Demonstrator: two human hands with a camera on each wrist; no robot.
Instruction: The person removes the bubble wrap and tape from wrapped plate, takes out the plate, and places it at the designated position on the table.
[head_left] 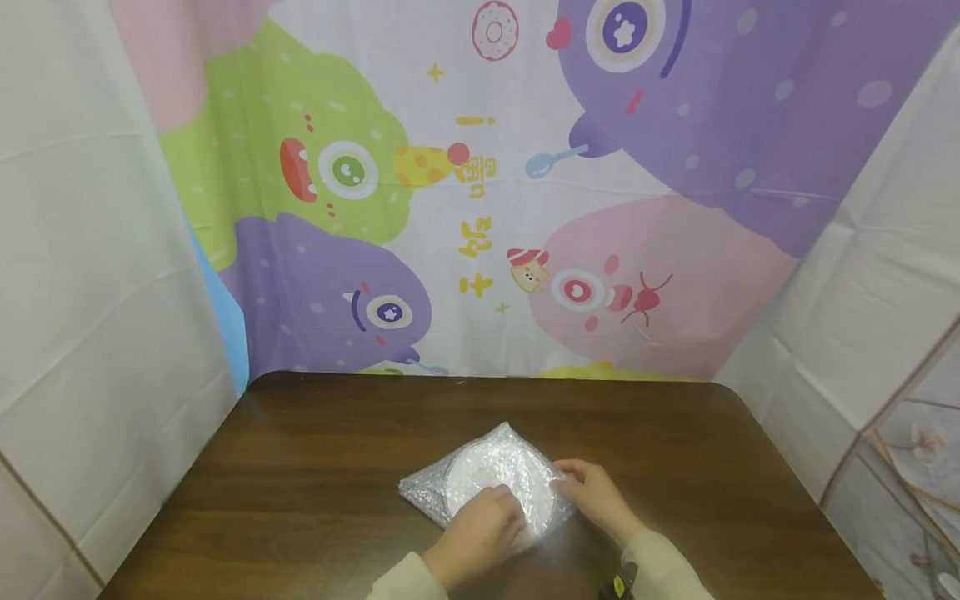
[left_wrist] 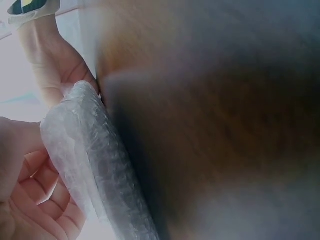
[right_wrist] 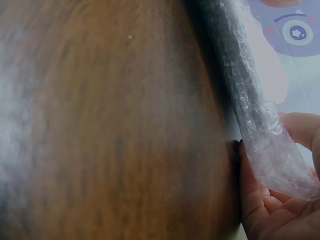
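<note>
On the brown table (head_left: 300,450) across the lower frame lies a bubble-wrapped package (head_left: 501,468), right corner pinched by the right hand (head_left: 600,498); left hand (head_left: 478,533) curled above lower centre, grip undeterminable.

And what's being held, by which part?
Bubble-wrapped package, held at its right edge by the right hand; whether the left hand grips it is unclear.
</note>
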